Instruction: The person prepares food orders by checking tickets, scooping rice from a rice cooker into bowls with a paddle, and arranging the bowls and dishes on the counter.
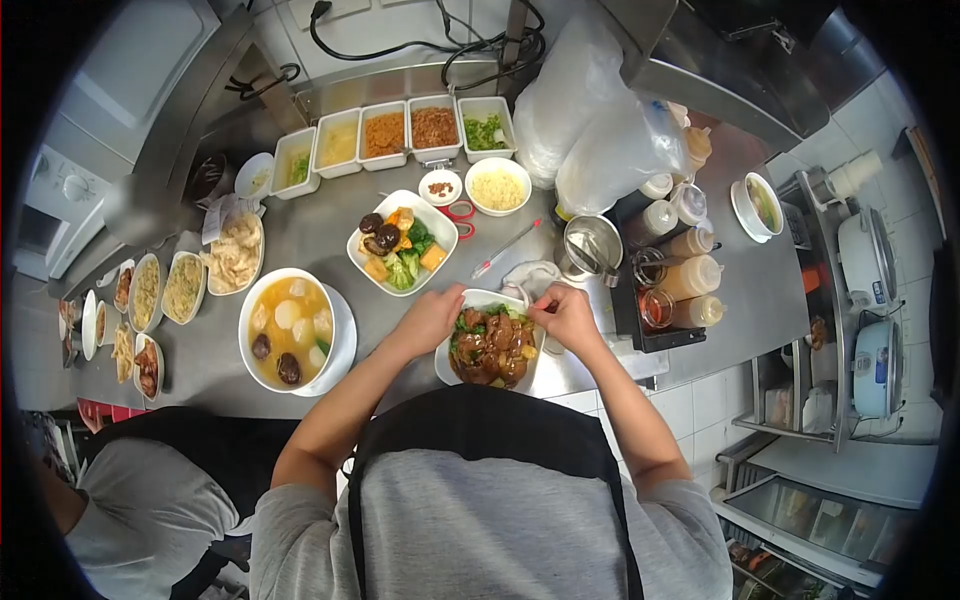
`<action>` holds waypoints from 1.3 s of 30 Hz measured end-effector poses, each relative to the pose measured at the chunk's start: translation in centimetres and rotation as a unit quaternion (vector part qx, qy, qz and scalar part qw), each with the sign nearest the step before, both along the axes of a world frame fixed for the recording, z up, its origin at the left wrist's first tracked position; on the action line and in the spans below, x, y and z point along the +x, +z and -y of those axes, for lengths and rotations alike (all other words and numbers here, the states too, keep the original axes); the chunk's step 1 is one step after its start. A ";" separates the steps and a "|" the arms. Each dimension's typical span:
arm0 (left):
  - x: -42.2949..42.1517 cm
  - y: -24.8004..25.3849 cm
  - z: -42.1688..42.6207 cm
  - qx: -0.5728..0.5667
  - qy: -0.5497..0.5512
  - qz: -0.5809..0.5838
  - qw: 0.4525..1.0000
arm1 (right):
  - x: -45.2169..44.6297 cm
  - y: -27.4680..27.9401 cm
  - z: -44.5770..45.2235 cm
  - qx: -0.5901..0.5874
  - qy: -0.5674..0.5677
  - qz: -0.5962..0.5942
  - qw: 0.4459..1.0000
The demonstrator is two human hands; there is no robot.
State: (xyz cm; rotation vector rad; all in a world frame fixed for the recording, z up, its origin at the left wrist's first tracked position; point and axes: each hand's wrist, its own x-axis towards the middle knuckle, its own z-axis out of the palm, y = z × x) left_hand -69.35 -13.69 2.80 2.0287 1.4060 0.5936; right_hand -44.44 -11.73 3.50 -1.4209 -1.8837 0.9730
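Note:
In front of my body is a white square bowl [527, 372] of glossy brown braised meat [490, 350] with green leaves along its far side. My left hand [428, 322] is closed at the bowl's far left rim, thumb and fingers against it. My right hand [566, 314] is pinched at the far right rim, beside the greens; what lies between its fingertips is too small to tell. Just beyond the bowl lie a crumpled white cloth [532, 277] and a red-capped pen [507, 248]. Farther off stands a white bowl of broccoli, mushrooms and tofu cubes [402, 243].
A soup bowl [290, 330] stands on a plate to the left. Topping tubs [384, 132] line the back, near red scissors [462, 216]. To the right are a metal pot [590, 247] and a sauce-bottle rack [665, 338]. A co-worker [150, 510] stands at my left.

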 end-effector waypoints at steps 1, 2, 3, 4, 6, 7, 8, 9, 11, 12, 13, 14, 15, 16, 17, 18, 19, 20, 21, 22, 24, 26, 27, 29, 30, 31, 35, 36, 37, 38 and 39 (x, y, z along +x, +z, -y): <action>0.0 -0.1 0.3 0.012 0.009 0.015 1.000 | -0.1 0.2 0.9 0.026 -0.053 0.006 0.998; 0.0 -0.2 0.6 0.010 0.010 0.015 1.000 | -0.2 0.4 1.7 0.047 -0.075 0.002 0.996; 0.0 -0.2 0.9 0.005 0.033 0.017 0.999 | -0.3 0.2 2.5 0.046 -0.073 0.002 0.996; -0.1 -0.2 1.3 0.000 0.056 0.020 0.998 | -0.4 0.0 3.5 0.029 -0.111 -0.018 0.993; -0.2 -0.4 1.9 -0.012 0.067 0.017 0.998 | -0.6 -0.6 4.6 -0.001 -0.151 -0.051 0.987; -0.3 -0.6 2.3 -0.023 0.079 0.015 0.996 | -0.2 -0.6 4.7 0.000 -0.146 -0.053 0.988; -0.2 -0.9 2.7 -0.021 0.086 0.013 0.996 | 0.6 -0.3 4.6 -0.056 -0.121 -0.046 0.990; -0.1 -1.4 3.1 -0.043 0.097 0.018 0.994 | 1.2 0.3 4.2 -0.110 -0.088 -0.043 0.989; -1.8 -3.7 3.8 -0.047 0.106 0.078 0.990 | 3.1 0.1 4.2 -0.138 -0.101 -0.080 0.982; -2.5 -4.0 3.8 0.043 0.053 0.073 0.995 | 4.0 -0.1 4.0 -0.135 -0.069 -0.105 0.983; -2.9 -1.6 4.4 -0.136 0.063 0.193 0.970 | 4.1 -0.4 4.2 -0.101 -0.064 -0.131 0.984; -3.3 0.9 4.6 -0.342 0.070 0.333 0.876 | 4.0 -1.5 4.1 -0.136 -0.072 -0.134 0.979; -4.0 0.8 4.6 -0.442 0.051 0.327 0.833 | 2.5 -0.7 4.6 -0.156 -0.051 -0.196 0.967; -4.4 0.8 4.7 -0.469 0.039 0.339 0.815 | 1.7 -0.9 4.8 -0.167 -0.049 -0.208 0.963; -4.4 0.8 5.0 -0.495 0.019 0.351 0.795 | 1.7 -1.3 4.8 -0.175 -0.054 -0.215 0.959; -4.7 0.8 5.4 -0.480 0.034 0.358 0.800 | 2.4 -1.6 4.3 -0.195 -0.023 -0.189 0.962; -4.7 0.8 5.5 -0.504 0.023 0.391 0.770 | 3.1 -1.4 3.7 -0.212 0.000 -0.162 0.964; -4.6 0.8 5.6 -0.528 0.005 0.420 0.738 | 3.8 -1.1 3.3 -0.222 0.017 -0.162 0.961; -4.3 0.7 6.0 -0.520 0.004 0.421 0.744 | 4.0 -0.6 2.9 -0.213 0.021 -0.163 0.963; -4.0 0.3 6.4 -0.508 0.030 0.432 0.745 | 4.3 -0.3 2.5 -0.154 0.007 -0.127 0.980; -3.6 0.0 7.4 -0.484 0.052 0.444 0.753 | 4.6 0.4 1.8 -0.029 -0.003 -0.037 0.999; -3.3 0.2 8.4 -0.431 0.076 0.487 0.756 | 3.0 2.4 1.7 0.063 0.020 -0.010 0.998; -3.2 0.7 8.5 -0.424 0.076 0.488 0.760 | 2.1 3.1 2.0 0.145 0.036 0.019 0.989; -3.2 2.4 8.7 -0.444 0.085 0.516 0.727 | 0.0 3.8 2.7 0.035 0.053 -0.077 0.995; -3.3 3.3 8.5 -0.444 0.068 0.518 0.727 | -1.6 5.1 3.3 -0.159 0.075 -0.314 0.933; -3.4 4.2 8.3 -0.442 0.059 0.511 0.735 | -2.5 6.0 3.5 -0.332 0.093 -0.523 0.780; -4.2 8.0 6.7 -0.449 -0.029 0.448 0.773 | -2.8 7.2 4.8 -0.302 0.109 -0.478 0.818; -4.1 8.5 6.2 -0.454 -0.052 0.437 0.775 | -3.2 8.2 5.6 -0.296 0.070 -0.494 0.814; -4.1 8.8 5.7 -0.459 -0.076 0.428 0.775 | -2.7 7.9 6.2 -0.259 0.047 -0.520 0.813; -3.8 9.4 5.3 -0.466 -0.107 0.398 0.783 | -1.5 6.7 7.2 -0.269 0.007 -0.527 0.806; -3.5 9.7 5.1 -0.478 -0.126 0.384 0.780 | -0.9 6.1 8.1 -0.285 -0.028 -0.530 0.798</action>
